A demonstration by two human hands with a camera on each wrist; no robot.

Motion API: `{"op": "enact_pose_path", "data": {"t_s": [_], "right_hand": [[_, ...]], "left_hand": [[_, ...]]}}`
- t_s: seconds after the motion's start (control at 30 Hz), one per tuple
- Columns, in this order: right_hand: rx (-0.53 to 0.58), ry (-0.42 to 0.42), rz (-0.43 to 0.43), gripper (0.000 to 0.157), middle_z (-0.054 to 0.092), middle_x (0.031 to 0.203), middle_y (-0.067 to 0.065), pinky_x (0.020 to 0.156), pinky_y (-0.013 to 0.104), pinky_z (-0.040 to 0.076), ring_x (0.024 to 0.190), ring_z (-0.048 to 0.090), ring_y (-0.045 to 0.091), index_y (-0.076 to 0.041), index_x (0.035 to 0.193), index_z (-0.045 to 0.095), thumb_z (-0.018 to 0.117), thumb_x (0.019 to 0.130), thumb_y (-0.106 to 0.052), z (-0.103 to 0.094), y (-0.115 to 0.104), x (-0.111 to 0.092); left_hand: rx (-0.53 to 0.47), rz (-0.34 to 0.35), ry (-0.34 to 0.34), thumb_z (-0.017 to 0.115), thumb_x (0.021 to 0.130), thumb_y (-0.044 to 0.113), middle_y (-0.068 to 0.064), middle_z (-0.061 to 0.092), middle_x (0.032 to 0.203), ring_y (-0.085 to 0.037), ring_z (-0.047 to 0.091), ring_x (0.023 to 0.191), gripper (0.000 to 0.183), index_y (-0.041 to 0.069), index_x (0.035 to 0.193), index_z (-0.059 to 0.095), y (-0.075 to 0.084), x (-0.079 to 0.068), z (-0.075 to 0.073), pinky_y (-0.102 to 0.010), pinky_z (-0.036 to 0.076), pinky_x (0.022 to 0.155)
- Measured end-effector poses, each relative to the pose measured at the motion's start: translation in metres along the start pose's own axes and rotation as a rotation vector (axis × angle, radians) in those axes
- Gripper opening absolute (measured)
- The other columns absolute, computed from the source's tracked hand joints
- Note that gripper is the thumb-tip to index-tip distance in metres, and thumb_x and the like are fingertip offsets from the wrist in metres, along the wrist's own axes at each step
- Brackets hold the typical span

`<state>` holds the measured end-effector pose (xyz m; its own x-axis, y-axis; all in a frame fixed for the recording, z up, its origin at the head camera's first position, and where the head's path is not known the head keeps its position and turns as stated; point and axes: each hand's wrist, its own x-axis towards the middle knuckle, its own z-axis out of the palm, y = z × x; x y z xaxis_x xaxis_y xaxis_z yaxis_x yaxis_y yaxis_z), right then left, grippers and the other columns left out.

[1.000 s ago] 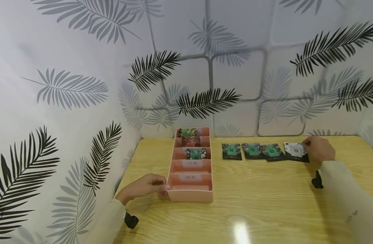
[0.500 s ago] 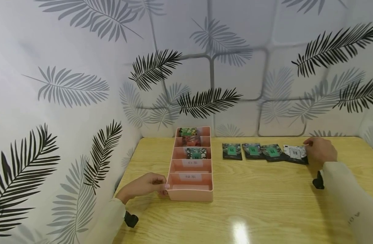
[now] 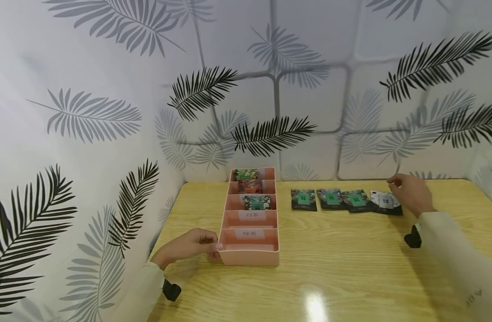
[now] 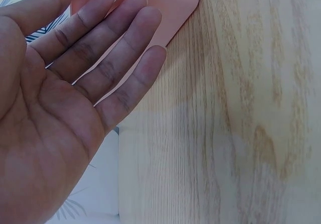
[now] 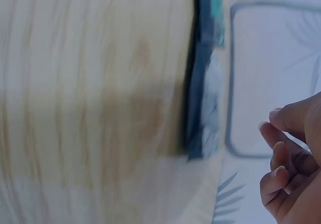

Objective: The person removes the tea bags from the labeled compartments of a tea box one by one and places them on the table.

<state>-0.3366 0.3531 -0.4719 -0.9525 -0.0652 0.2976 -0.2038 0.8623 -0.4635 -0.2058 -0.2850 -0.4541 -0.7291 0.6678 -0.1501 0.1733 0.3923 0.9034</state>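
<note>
A long pink divided box (image 3: pixel 249 258) stands on the table with its compartments in a row. My left hand (image 3: pixel 191 246) is at its near left corner, thumb tip on the rim; in the left wrist view the fingers lie fairly straight beside the pink wall. My right hand (image 3: pixel 414 195) is at the right end of a row of tea sachets, beside a black-and-white sachet (image 3: pixel 386 202). In the right wrist view its thumb and forefinger tips are close together, the other fingers loosely bent, with nothing between them and a gap to the sachets.
Several black-and-green tea sachets (image 3: pixel 304 200) continue the row leftwards, some edges overlapping. The box's three far compartments hold sachets, such as a dark floral one (image 3: pixel 257 203); its two nearest show labels (image 3: pixel 248 233). A leaf-patterned wall (image 3: pixel 310 103) closes the back of the wooden table (image 3: pixel 342 264).
The black-and-white sachet was shifted slightly left by my right hand, overlapping its neighbour; that hand has let go and risen a little. The left hand stays at the box corner.
</note>
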Motion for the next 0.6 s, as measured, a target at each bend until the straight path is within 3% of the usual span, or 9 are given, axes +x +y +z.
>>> {"op": "enact_pose_path", "data": {"t_s": [0.3, 0.6], "right_hand": [[0.001, -0.011, -0.112, 0.024, 0.070, 0.101, 0.029, 0.046, 0.035, 0.036, 0.049, 0.049, 0.018, 0.007, 0.114, 0.069, 0.063, 0.103, -0.013, 0.008, -0.039, 0.006], [0.042, -0.043, -0.199, 0.023, 0.072, 0.104, 0.024, 0.062, 0.049, 0.053, 0.070, 0.066, 0.027, 0.004, 0.116, 0.070, 0.065, 0.103, -0.014, 0.013, -0.086, 0.011]], "left_hand": [[-0.010, -0.038, 0.017, 0.057, 0.108, 0.020, -0.012, 0.073, 0.101, -0.044, 0.069, 0.098, 0.024, 0.003, 0.096, 0.068, 0.001, -0.002, 0.001, -0.057, 0.056, 0.089], [-0.011, -0.032, 0.016, 0.057, 0.108, 0.020, -0.013, 0.073, 0.101, -0.045, 0.068, 0.097, 0.024, 0.002, 0.098, 0.069, 0.002, -0.002, 0.001, -0.058, 0.056, 0.089]]}}
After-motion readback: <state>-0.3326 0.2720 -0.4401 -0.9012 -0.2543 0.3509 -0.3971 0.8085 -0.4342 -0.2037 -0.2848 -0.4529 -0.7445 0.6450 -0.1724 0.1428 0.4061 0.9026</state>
